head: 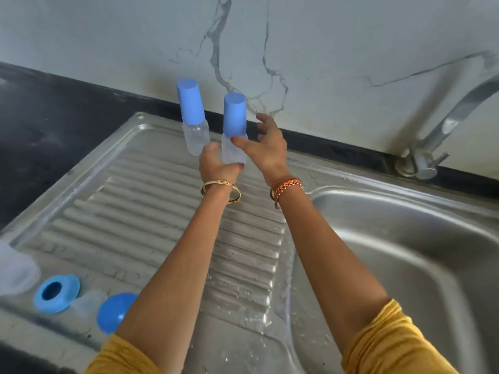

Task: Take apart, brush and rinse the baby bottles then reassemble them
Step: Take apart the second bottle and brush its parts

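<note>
Two clear baby bottles with tall blue caps stand upright at the back of the steel drainboard (pixel 129 211). The far bottle (pixel 193 117) stands alone to the left. My left hand (pixel 217 164) curls round the base of the near bottle (pixel 234 130), fingers on its left side and thumb in front. My right hand (pixel 270 148) is to the right of this bottle with fingers spread, and only its thumb tip touches the bottle just below the cap.
A blue screw ring (pixel 56 292), a clear teat (pixel 89 302) and a blue domed cap (pixel 114 313) lie at the drainboard's front left, by a clear bottle body (pixel 14 268) at the frame edge. The sink basin (pixel 405 252) and tap (pixel 434 141) are on the right. Water drops wet the drainboard.
</note>
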`<state>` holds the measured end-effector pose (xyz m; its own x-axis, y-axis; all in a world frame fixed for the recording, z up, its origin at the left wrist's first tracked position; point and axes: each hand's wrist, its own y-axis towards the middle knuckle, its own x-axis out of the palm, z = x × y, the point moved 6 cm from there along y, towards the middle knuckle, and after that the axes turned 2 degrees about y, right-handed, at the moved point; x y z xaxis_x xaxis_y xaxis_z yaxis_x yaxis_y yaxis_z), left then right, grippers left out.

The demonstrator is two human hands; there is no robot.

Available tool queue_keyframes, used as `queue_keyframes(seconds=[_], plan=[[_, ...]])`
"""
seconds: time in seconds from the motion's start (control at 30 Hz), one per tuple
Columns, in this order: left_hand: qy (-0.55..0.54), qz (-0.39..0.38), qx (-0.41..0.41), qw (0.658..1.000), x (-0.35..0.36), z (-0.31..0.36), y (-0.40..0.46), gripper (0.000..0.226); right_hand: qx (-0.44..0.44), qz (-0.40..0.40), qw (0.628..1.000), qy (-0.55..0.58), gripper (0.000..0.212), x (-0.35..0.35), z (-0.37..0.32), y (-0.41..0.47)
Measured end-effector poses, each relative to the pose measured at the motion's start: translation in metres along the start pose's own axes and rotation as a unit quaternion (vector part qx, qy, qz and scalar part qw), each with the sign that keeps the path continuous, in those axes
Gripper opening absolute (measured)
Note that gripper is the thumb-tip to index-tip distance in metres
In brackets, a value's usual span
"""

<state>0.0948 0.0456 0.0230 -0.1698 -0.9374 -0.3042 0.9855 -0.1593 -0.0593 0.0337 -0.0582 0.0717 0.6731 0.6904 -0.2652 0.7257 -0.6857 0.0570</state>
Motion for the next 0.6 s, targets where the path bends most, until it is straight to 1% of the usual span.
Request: queue_keyframes(seconds=[0.1,0.17,0.23,0.37,0.47,0.6], plan=[[-0.025,0.005,-0.021,0.999,0.000,-0.011,0.019,0.078,-0.017,0.000,1.000,-0.006,0.083,0.011,-0.003,0.016],[-0.024,-0.002,-0.025,0.999,0.002,-0.016,0.028,0.078,-0.025,0.001,1.000,-0.020,0.087,0.019,-0.002,0.021],[-0.009,-0.021,-0.013,1.000,0.008,-0.017,0.032,0.075,-0.034,0.002,0.999,-0.025,0.087,0.023,0.000,0.023],[-0.006,-0.063,-0.011,0.998,0.021,-0.019,0.035,0.078,-0.046,-0.001,0.999,-0.030,0.066,0.024,0.001,0.025],[0.008,-0.040,0.003,0.999,0.022,-0.021,0.038,0.070,-0.060,0.016,0.997,-0.051,0.056,0.022,0.002,0.027],[0.011,-0.008,0.030,0.999,0.019,-0.014,0.036,0.060,-0.065,0.025,0.997,-0.041,0.054,0.015,0.001,0.023]])
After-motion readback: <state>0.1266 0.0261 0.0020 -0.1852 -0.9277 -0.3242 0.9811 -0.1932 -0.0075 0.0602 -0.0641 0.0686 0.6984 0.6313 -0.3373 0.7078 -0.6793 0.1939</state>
